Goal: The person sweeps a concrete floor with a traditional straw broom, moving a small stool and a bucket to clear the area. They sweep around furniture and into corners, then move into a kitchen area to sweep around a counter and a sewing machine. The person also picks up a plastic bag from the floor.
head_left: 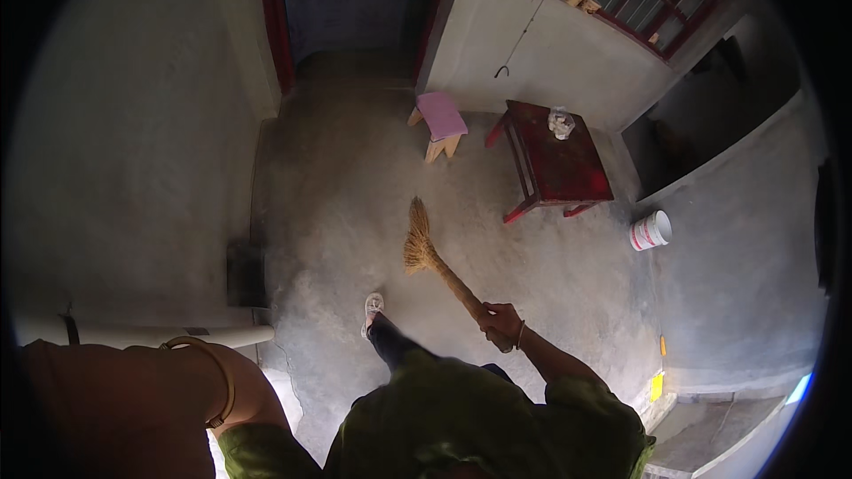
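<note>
While the fingers of the right hand (pixel 500 323) were wrapped firmly around the end of its handle, the straw broom (pixel 457 288) slanted out ahead of the person, over the middle of the floor (pixel 337 213). The handle's butt showed just below the fist, and a thin, pale bracelet (pixel 522 330) circled the wrist. At the far end the bristles (pixel 417 244) fanned out, pointing away from the body; whether their tips touched the floor could not be told.

On the other side, the left forearm (pixel 160 399) loomed large and dim close to the camera, wearing a gold-coloured bangle (pixel 230 381). The left hand was out of sight, so its grip could not be told.

Below the broom, a light-coloured shoe (pixel 374 304) and a dark trouser leg (pixel 390 341) reached forward from under a green shirt (pixel 444 426).

Beyond the bristles stood a small wooden stool with a pink top (pixel 439 115), and to its right a dark red table (pixel 564 160) bearing a crumpled, see-through bag (pixel 561 123) near its far edge. Further right, a white bucket (pixel 650 231) was near the wall. A black, boxy object (pixel 246 275) was by the left wall. At the back were a red-framed doorway (pixel 355 9), a hook (pixel 502 72) on a hanging line, and a barred window (pixel 643 0) with red woodwork.
</note>
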The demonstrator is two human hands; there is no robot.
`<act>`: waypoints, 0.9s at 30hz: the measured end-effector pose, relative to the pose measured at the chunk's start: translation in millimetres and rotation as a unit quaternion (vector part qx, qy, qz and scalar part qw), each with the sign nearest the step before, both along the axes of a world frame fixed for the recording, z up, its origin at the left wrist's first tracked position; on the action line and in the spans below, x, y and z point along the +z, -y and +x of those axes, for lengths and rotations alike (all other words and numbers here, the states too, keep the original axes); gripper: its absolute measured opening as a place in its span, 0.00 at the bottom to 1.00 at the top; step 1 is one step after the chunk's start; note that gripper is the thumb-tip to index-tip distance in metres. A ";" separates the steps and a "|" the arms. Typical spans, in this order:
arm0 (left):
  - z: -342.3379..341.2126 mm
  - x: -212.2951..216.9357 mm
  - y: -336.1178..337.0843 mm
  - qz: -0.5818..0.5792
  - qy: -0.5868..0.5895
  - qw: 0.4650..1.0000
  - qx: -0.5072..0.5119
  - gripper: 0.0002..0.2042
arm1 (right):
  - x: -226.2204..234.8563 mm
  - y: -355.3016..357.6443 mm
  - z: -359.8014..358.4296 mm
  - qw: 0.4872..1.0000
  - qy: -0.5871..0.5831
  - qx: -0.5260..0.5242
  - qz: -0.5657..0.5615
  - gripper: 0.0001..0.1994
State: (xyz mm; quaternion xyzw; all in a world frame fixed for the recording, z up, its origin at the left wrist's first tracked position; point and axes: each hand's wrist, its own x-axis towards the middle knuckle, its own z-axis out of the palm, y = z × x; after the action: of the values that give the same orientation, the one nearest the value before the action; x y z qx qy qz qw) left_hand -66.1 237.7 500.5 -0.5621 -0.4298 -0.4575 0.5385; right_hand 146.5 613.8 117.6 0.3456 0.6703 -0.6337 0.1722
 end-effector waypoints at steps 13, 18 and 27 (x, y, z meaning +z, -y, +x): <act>-298.6 -306.7 -164.7 -0.306 0.665 0.667 -0.136 0.18 | 5.3 -30.2 -428.5 0.970 -0.224 0.019 -0.089 0.08; -412.3 -356.7 -196.2 -0.403 0.698 0.574 -0.146 0.19 | 50.0 -41.4 -549.5 0.926 -0.176 -0.139 -0.302 0.08; -638.3 -375.3 -314.1 -0.442 0.617 0.612 -0.221 0.17 | 85.3 -106.0 -717.3 0.930 -0.115 -0.225 -0.269 0.15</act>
State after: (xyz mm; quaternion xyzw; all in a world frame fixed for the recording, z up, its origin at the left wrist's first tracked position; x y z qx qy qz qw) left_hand -704.4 551.7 125.2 -0.3948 -0.6737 -0.5557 -0.2853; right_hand -570.9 719.8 202.9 0.3527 0.3948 -0.8477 0.0335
